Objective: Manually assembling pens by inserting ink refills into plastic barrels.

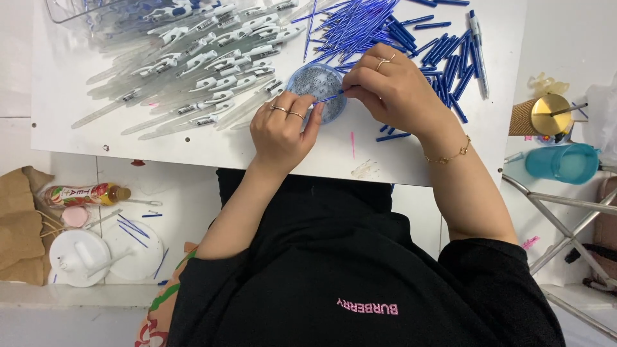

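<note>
My left hand (281,127) and my right hand (392,87) meet over a small blue bowl (317,90) of tiny metal parts on the white board (193,138). Between them they pinch a thin blue pen refill (330,97), the right hand's fingers at one end and the left hand's fingertips at the other. Both hands wear rings; the right wrist has a gold bracelet. A pile of blue refills (360,26) lies just behind the right hand. Several clear pen barrels with white clips (205,58) are heaped to the left of the bowl.
Loose blue pen pieces (450,64) scatter right of the hand. On the floor at left lie a bottle (83,194), white lids (80,257) and a brown paper bag (19,225). At right stand a gold-lidded cup (549,115), a teal cup (565,162) and a metal folding frame (565,218).
</note>
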